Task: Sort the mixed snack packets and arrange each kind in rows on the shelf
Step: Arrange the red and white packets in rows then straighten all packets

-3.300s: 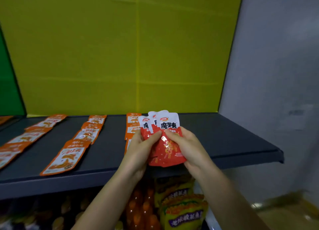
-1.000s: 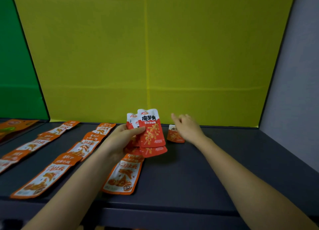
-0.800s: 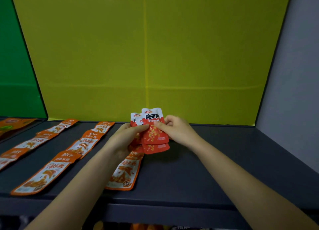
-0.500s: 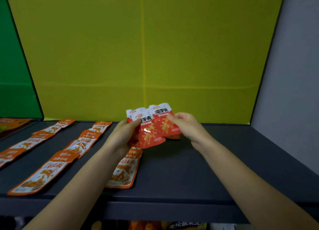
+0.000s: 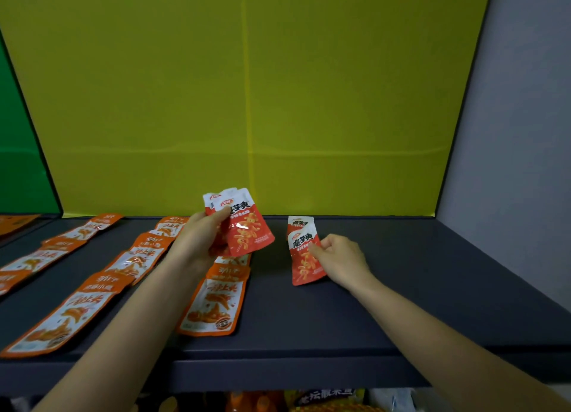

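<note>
Red packets [image 5: 304, 269] on dark shelf [image 5: 401, 288], seemingly two overlapping, right of orange rows [image 5: 213, 303]

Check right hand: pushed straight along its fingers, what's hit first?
The right hand points left and pinches the front red packet. Past it, bare shelf, then probably the held red packets in the left hand; depth unclear.

Fanned red packets [image 5: 247, 229] tilt upright; 2 laid packets [image 5: 304, 269] overlap on the shelf [image 5: 401, 288], right of orange rows [image 5: 213, 303].
</note>
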